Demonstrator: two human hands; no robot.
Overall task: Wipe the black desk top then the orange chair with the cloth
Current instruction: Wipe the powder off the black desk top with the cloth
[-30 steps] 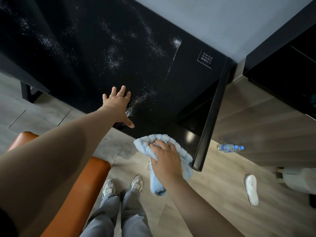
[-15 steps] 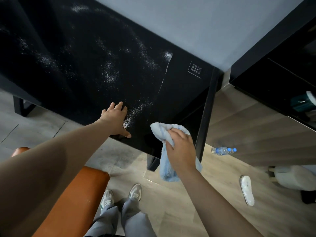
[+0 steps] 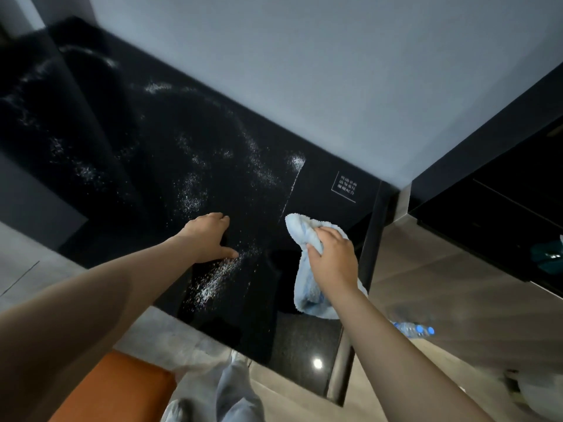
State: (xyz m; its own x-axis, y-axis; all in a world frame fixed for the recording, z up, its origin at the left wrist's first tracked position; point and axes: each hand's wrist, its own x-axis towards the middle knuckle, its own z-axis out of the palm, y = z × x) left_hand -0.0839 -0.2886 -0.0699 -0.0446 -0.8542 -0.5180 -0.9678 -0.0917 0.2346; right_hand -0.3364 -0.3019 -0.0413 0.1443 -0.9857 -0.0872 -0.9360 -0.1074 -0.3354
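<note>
My right grip (image 3: 333,260) clutches a fluffy pale-blue cloth (image 3: 300,231) over the glossy, powder-speckled black counter (image 3: 152,153); left grip (image 3: 207,236) rests open-palmed on it.

pale blue cloth (image 3: 307,236) bunched over dusty black desk top (image 3: 170,153)

white boxed chinese lettering (image 3: 345,187) on black desk top (image 3: 152,141), illegible

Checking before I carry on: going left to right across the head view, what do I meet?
Orange padded chair seat → left hand resting on the powder-dusted black desk top → light blue terry cloth gripped in the right hand → clear plastic water bottle with a blue cap on the floor.
</note>
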